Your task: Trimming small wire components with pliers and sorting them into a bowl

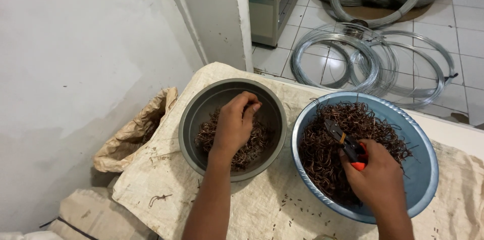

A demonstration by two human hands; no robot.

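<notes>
Sackcloth-covered bench [262,204]: left hand [234,126], fingers pinched, perhaps empty, over grey metal bowl [189,134]; right hand [378,179] clamped on orange-handled pliers [345,142] above blue plastic basin [426,169] of brown wire curls [327,159]; best kept low.

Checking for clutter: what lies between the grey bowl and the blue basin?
In the head view, only a narrow strip of sackcloth separates the grey bowl from the blue basin.

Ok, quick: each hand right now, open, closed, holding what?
Left hand: fingers bunched over the wire scraps in the grey bowl; grip cannot be told.
Right hand: closed on orange-handled pliers over the blue bowl.
</notes>
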